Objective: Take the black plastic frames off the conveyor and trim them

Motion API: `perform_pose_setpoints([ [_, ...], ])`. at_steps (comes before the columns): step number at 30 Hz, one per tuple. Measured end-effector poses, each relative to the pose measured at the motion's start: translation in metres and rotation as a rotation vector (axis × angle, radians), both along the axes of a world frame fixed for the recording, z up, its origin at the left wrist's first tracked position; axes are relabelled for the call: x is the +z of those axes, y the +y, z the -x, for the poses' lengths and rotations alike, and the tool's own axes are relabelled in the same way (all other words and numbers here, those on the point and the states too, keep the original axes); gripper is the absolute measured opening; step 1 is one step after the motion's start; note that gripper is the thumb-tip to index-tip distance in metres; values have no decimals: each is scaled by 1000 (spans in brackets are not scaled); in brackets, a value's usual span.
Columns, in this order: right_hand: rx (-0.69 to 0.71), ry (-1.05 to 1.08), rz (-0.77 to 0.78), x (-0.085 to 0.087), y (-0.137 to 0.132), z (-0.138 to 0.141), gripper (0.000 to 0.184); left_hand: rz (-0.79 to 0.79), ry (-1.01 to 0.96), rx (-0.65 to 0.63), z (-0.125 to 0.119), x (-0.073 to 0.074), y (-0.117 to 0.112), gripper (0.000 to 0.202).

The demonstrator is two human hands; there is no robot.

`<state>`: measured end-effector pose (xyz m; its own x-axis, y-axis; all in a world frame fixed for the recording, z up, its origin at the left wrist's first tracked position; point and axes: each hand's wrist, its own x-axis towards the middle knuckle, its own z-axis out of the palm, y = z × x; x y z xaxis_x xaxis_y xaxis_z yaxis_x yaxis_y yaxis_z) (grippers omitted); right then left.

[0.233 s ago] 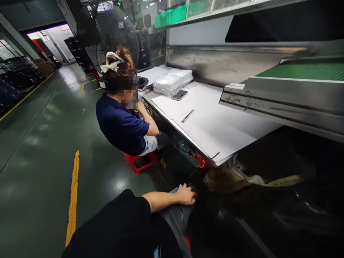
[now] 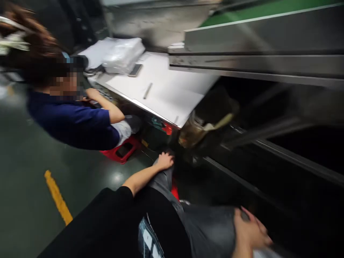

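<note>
resting loose mid-frame, left hand (image 2: 165, 161) looks empty, can't tell with right hand (image 2: 251, 231), but a bump might roll the pen (image 2: 147, 90).

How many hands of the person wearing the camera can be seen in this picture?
2. The left hand rests on the left knee; the right hand, blurred, is at the right knee, lower in the picture. Neither is fully hidden.

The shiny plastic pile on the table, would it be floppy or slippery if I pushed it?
The plastic pile would probably feel slippery, since it looks shiny. It may crinkle and give a bit, as its sides look rumpled. It likely won't roll, because it lies wide and flat.
</note>
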<state>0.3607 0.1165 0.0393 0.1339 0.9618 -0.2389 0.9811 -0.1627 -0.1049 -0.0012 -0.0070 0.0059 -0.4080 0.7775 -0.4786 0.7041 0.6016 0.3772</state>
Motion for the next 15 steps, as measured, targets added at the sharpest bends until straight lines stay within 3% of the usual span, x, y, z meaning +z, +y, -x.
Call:
perform_pose_setpoints([
  [2, -122, 15, 20, 3, -9, -22, 38, -10, 9, -18, 4, -6, 6, 51],
  [4, -161, 38, 16, 1, -8, -27, 40, -24, 24, -30, 7, -12, 12, 50],
  [11, -171, 69, -35, 4, -4, -15, 43, -42, 75, -44, 1, -4, 12, 48],
  [15, -163, 85, -65, 6, 0, -18, 38, -25, 97, -58, 3, -13, 18, 51],
])
